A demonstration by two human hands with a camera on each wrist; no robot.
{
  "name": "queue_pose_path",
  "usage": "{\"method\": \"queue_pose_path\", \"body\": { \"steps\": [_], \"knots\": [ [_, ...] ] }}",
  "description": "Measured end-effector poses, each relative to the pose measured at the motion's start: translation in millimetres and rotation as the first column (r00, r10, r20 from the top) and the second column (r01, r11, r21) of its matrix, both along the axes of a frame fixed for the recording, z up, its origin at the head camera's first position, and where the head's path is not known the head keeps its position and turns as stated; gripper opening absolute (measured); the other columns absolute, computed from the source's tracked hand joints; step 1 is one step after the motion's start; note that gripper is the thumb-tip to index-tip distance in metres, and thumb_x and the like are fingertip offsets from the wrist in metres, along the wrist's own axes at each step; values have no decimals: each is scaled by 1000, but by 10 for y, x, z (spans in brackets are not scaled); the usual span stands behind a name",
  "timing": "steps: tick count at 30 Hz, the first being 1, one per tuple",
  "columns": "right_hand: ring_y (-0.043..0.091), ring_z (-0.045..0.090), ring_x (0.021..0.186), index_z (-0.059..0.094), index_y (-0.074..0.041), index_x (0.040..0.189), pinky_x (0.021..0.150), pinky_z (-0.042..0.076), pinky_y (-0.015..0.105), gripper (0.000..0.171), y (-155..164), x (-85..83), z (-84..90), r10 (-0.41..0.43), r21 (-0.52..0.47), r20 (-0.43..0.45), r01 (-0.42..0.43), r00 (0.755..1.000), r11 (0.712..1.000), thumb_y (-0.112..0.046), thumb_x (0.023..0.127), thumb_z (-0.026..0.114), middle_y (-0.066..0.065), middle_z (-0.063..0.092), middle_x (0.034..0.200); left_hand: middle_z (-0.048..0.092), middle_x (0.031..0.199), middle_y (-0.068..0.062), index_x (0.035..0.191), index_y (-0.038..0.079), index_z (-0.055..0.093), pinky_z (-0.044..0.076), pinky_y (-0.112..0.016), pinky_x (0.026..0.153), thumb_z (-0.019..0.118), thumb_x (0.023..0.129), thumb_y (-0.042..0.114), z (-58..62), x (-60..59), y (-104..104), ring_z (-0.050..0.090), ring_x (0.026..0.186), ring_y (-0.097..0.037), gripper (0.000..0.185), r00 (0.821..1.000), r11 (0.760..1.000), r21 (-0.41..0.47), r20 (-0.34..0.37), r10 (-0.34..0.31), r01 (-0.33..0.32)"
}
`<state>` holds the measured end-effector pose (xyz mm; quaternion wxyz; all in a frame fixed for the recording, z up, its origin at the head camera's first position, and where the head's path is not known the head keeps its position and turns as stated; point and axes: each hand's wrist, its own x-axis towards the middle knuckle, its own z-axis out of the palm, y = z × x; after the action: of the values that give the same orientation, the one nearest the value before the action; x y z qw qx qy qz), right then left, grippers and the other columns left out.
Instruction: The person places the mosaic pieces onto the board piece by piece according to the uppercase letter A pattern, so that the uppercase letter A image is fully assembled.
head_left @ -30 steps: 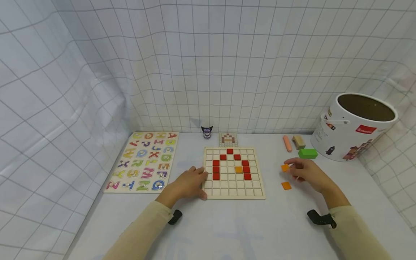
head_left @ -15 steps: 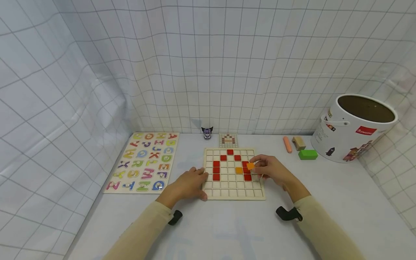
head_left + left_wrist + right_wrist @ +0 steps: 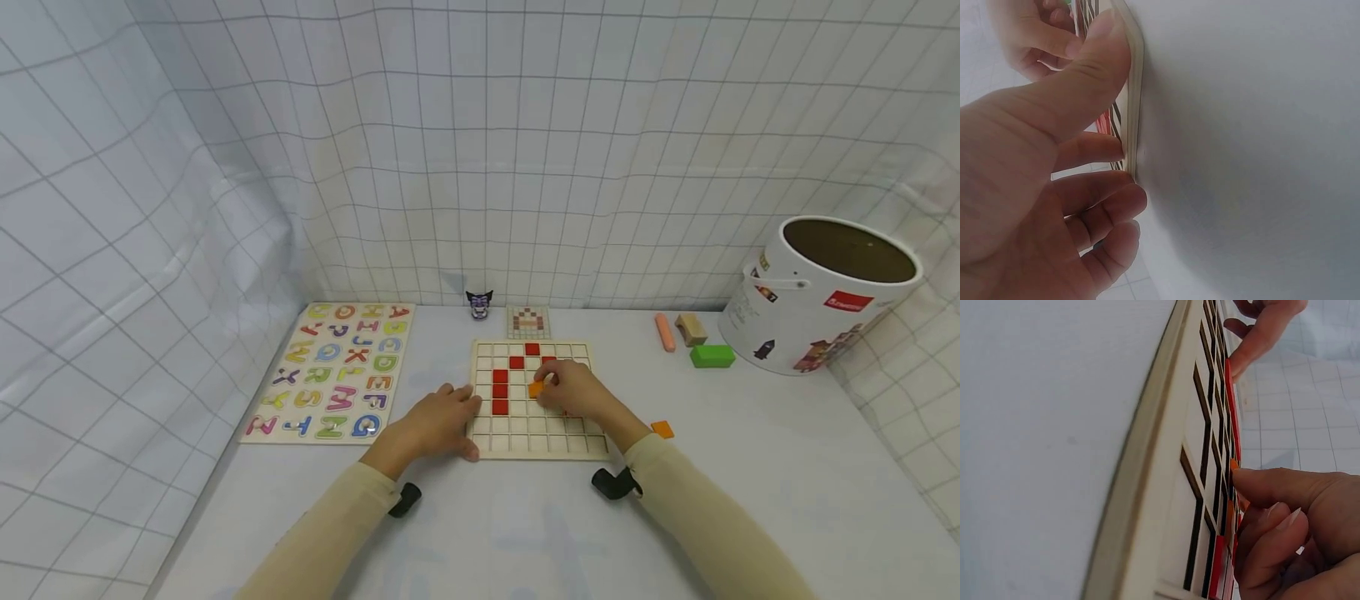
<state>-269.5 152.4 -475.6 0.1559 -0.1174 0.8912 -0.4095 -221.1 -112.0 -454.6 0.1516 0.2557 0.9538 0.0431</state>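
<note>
My right hand (image 3: pixel 573 390) pinches an orange square tile (image 3: pixel 536 389) between thumb and fingertips at the middle of a pale wooden grid board (image 3: pixel 543 446). In the right wrist view the held tile (image 3: pixel 1234 465) touches the board's face, with another orange tile (image 3: pixel 1230 519) lying beside it. Red tiles (image 3: pixel 500 392) fill several squares on the board; the right hand hides some on that side. My left hand (image 3: pixel 435 425) rests at the board's left edge, thumb near the close corner. The left wrist view shows its thumb (image 3: pixel 1094 72) lying along the board's edge.
One loose orange tile (image 3: pixel 662 429) lies right of the board. A pattern card (image 3: pixel 528 322) and small figure (image 3: pixel 478 305) stand behind it. A letter puzzle (image 3: pixel 330 375) lies left. Beyond the right arm are a green block (image 3: pixel 712 357), a wooden block (image 3: pixel 691 329), an orange stick (image 3: pixel 665 332) and a bucket (image 3: pixel 817 300).
My right hand has carried an orange tile leftward from the table on the right, over the red column, to the board's middle. The left hand has stayed at the board's edge.
</note>
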Motion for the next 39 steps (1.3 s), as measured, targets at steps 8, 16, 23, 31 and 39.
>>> {"method": "queue_pose_path", "body": {
  "steps": [8, 16, 23, 31, 39],
  "knots": [
    [22, 55, 75, 71, -10, 112, 62, 45, 32, 25, -78, 24, 59, -9, 106, -53, 15, 999, 994, -11, 87, 74, 6, 62, 88, 43, 159, -14, 148, 8, 53, 44, -49, 110, 83, 79, 49, 17, 15, 8, 47, 135, -35, 86, 1000, 1000, 12, 1, 7, -7],
    [20, 54, 74, 70, -10, 117, 62, 44, 31, 31, -15, 52, 61, 1, 102, -70, 6, 998, 995, -13, 87, 75, 5, 62, 87, 42, 159, -13, 149, 8, 52, 42, -49, 111, 84, 79, 49, 19, 15, 7, 46, 137, -35, 87, 1000, 1000, 17, 17, 14, -14],
    [19, 50, 70, 66, -7, 130, 56, 41, 30, 39, 735, 231, 174, 32, 73, -129, -23, 991, 997, -18, 93, 74, 4, 57, 80, 42, 160, -13, 149, 8, 52, 42, -50, 112, 85, 79, 47, 25, 28, 16, 45, 138, -35, 87, 999, 999, 27, 31, 25, -26],
    [26, 55, 99, 62, -8, 135, 79, 51, 38, 55, 1756, 662, 118, -21, 155, -36, 26, 999, 988, -22, 85, 83, 11, 62, 117, 45, 158, -13, 148, 8, 53, 42, -49, 112, 86, 78, 47, -8, 43, 34, 46, 137, -34, 86, 999, 999, 25, 17, 30, -31],
    [22, 51, 97, 68, -11, 127, 81, 47, 31, 47, 1876, 794, -84, 14, 158, -84, -1, 996, 987, -23, 85, 83, 6, 60, 111, 44, 158, -13, 148, 7, 53, 41, -49, 113, 86, 79, 47, 0, 51, 3, 44, 139, -35, 86, 999, 999, 36, 19, 37, -38]
  ]
}}
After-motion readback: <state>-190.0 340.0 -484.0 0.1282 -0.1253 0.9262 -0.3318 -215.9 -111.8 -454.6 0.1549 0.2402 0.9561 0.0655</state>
